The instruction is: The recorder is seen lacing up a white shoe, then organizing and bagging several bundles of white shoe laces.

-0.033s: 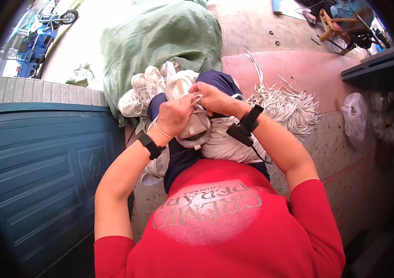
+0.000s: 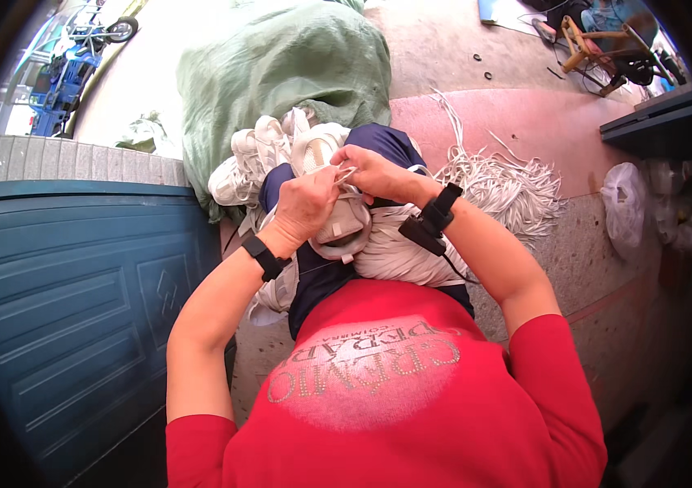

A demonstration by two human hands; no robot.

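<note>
Since the previous picture nothing has visibly been shifted, so the work is seen unadvanced. A white shoelace (image 2: 347, 174) is pinched in closed fingers by the left hand (image 2: 308, 200) and right hand (image 2: 372, 174), its path partly hidden, above a pale sneaker (image 2: 341, 229) rested on the lap (image 2: 317, 283).
</note>
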